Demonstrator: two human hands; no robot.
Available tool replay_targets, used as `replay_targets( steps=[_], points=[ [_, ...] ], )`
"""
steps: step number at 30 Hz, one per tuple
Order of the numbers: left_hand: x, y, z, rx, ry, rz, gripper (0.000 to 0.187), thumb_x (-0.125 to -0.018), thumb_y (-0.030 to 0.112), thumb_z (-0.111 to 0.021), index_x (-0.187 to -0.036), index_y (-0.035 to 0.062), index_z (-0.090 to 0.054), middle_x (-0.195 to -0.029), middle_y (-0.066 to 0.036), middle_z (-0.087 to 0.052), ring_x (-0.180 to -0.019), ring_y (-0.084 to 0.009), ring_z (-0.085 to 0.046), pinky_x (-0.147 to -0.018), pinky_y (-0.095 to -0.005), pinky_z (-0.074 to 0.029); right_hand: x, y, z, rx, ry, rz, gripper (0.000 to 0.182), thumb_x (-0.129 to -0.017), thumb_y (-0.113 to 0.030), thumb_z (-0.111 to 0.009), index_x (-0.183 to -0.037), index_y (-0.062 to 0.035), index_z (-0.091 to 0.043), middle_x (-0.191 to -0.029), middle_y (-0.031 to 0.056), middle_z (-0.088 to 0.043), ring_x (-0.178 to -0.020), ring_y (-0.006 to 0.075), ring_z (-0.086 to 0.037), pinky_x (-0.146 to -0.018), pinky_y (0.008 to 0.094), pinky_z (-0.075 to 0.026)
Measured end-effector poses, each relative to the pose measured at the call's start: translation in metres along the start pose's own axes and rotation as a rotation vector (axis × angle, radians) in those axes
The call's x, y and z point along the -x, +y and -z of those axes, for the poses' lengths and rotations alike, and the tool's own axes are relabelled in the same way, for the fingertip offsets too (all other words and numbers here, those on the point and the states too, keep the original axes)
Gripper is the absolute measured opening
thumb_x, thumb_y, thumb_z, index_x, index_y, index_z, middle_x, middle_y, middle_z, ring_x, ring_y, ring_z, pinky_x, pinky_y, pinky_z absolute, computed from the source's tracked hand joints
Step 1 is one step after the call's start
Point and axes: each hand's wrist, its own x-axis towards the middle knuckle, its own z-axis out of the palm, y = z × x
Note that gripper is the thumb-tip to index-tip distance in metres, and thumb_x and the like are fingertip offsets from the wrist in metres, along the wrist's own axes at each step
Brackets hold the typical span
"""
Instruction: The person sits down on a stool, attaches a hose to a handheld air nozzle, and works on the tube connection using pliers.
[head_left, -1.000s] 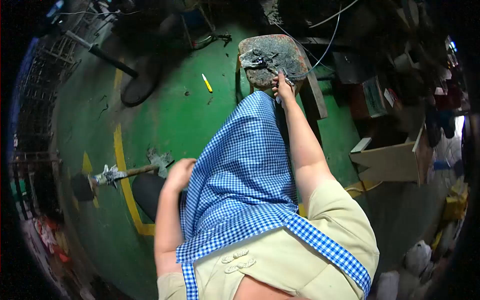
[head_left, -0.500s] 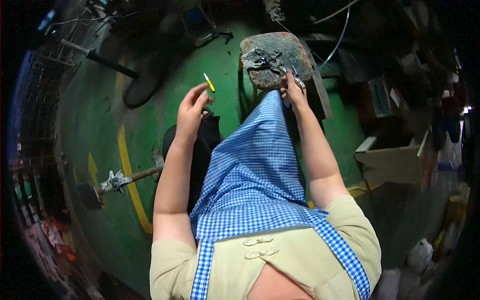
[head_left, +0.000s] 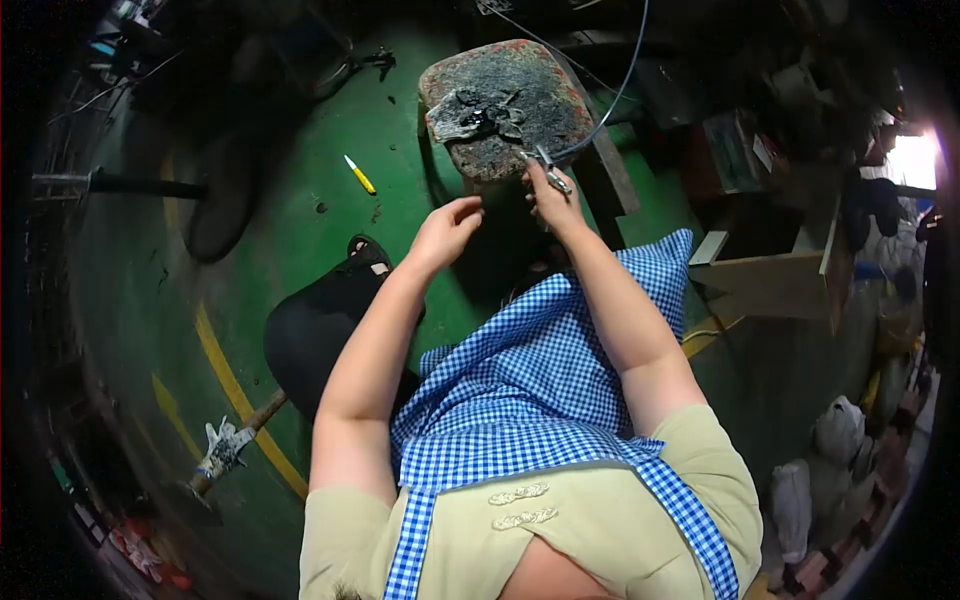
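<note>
My right hand (head_left: 553, 200) is closed around a silver metal tool (head_left: 558, 180) at the near edge of a worn stool (head_left: 560, 85). The fingers partly hide the tool, and a blue-grey hose (head_left: 622, 88) comes down close to its tip. Dark, shiny scraps and a grey rag (head_left: 460, 122) lie on the stool's seat. Left of it, my left hand (head_left: 448, 232) hovers over the floor with loosely bent fingers, holding nothing. A yellow knife-like tool with a pale tip (head_left: 361, 176) lies on the green floor beyond that hand.
On the left, a wooden handle (head_left: 268, 408) has a glove (head_left: 224, 446) lying over it. A dark round-based stand (head_left: 222, 215) rises at the upper left. To the right are a wooden box (head_left: 770, 275) and white bags (head_left: 838, 430). My checked apron (head_left: 540, 350) spreads over my lap.
The view has shifted. My left hand has moved right and nearer my body, closer to my right hand. The apron's front has swung to the right, beneath my right arm, uncovering floor and a sandalled foot.
</note>
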Motion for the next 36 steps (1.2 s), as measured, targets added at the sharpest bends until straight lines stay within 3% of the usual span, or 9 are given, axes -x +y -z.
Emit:
replay_targets(
  steps=[5,10,13,14,17,23,27,28,36],
  points=[
    [0.003,0.039,0.041,-0.510,0.043,-0.155,0.037,-0.085,0.022,-0.058,-0.118,0.0057,-0.061,-0.112,-0.015,-0.064,-0.104,-0.0304,-0.061,-0.090,-0.0356,-0.047,0.000,-0.028,-0.009,-0.012,-0.116,0.061,0.044,-0.089,-0.048,-0.058,-0.084,-0.0049,-0.061,-0.067,0.0037,-0.058,-0.057,0.0129,-0.058,-0.049,0.0274,-0.046],
    [-0.088,-0.024,0.059,0.023,0.339,-0.001,0.046,-0.087,0.020,-0.062,-0.130,0.0055,-0.052,-0.115,-0.016,-0.063,-0.106,-0.0206,-0.059,-0.091,-0.0304,-0.045,-0.024,-0.020,0.008,-0.028,-0.114,-0.047,0.047,-0.089,-0.050,-0.057,-0.087,-0.0038,-0.062,-0.068,0.0048,-0.059,-0.057,0.0118,-0.056,-0.048,0.0265,-0.046],
    [-0.124,-0.028,0.051,0.348,0.621,0.073,0.066,-0.086,0.024,-0.067,-0.141,0.0050,-0.036,-0.112,-0.013,-0.062,-0.099,-0.0178,-0.059,-0.080,-0.0289,-0.045,-0.024,-0.025,0.015,-0.069,-0.088,-0.041,0.048,-0.089,-0.051,-0.057,-0.089,-0.0034,-0.062,-0.074,0.0039,-0.060,-0.061,0.0104,-0.057,-0.049,0.0251,-0.046],
    [-0.131,-0.027,0.048,0.581,0.653,0.023,0.073,-0.081,0.020,-0.072,-0.140,0.0022,-0.033,-0.100,-0.009,-0.063,-0.081,-0.0117,-0.058,-0.066,-0.0247,-0.043,-0.018,-0.029,0.017,-0.086,-0.078,-0.036,0.048,-0.089,-0.051,-0.056,-0.090,-0.0034,-0.062,-0.076,0.0035,-0.060,-0.062,0.0099,-0.057,-0.049,0.0245,-0.046],
    [-0.130,-0.026,0.031,0.594,0.659,0.066,0.069,-0.079,0.012,-0.073,-0.136,0.0000,-0.036,-0.101,-0.014,-0.063,-0.089,-0.0168,-0.060,-0.075,-0.0268,-0.049,-0.017,-0.034,0.028,-0.065,-0.102,-0.006,0.048,-0.090,-0.050,-0.056,-0.093,-0.0028,-0.061,-0.082,0.0030,-0.060,-0.064,0.0084,-0.056,-0.050,0.0230,-0.047],
    [-0.083,-0.028,-0.037,0.514,0.617,0.001,0.067,-0.077,0.012,-0.075,-0.129,-0.0042,-0.036,-0.090,-0.008,-0.063,-0.075,-0.0105,-0.059,-0.071,-0.0241,-0.047,-0.007,-0.042,0.024,-0.085,-0.172,0.077,0.046,-0.091,-0.048,-0.056,-0.093,-0.0021,-0.060,-0.077,0.0029,-0.059,-0.063,0.0083,-0.056,-0.051,0.0234,-0.047],
    [-0.076,-0.027,-0.033,0.504,0.646,-0.092,0.041,-0.088,0.017,-0.065,-0.121,-0.0017,-0.049,-0.091,-0.004,-0.063,-0.081,-0.0109,-0.061,-0.068,-0.0237,-0.048,0.001,-0.036,0.010,-0.076,-0.263,0.141,0.039,-0.091,-0.041,-0.058,-0.090,-0.0023,-0.060,-0.068,0.0020,-0.056,-0.059,0.0091,-0.056,-0.051,0.0246,-0.046],
    [-0.074,-0.024,-0.031,0.575,0.648,0.046,0.029,-0.092,0.019,-0.060,-0.114,0.0002,-0.056,-0.092,-0.003,-0.063,-0.082,-0.0097,-0.060,-0.067,-0.0224,-0.048,0.001,-0.031,0.005,-0.063,-0.282,0.155,0.038,-0.091,-0.040,-0.058,-0.088,-0.0024,-0.060,-0.067,0.0023,-0.056,-0.059,0.0095,-0.056,-0.051,0.0252,-0.046],
    [-0.074,-0.033,-0.029,0.726,0.646,0.058,0.031,-0.088,0.018,-0.066,-0.110,-0.0018,-0.058,-0.091,-0.004,-0.064,-0.073,-0.0097,-0.060,-0.065,-0.0222,-0.051,-0.007,-0.003,-0.017,0.046,-0.263,0.145,0.042,-0.091,-0.042,-0.057,-0.078,-0.0025,-0.058,-0.063,0.0048,-0.056,-0.056,0.0129,-0.056,-0.053,0.0288,-0.045]
  ],
)
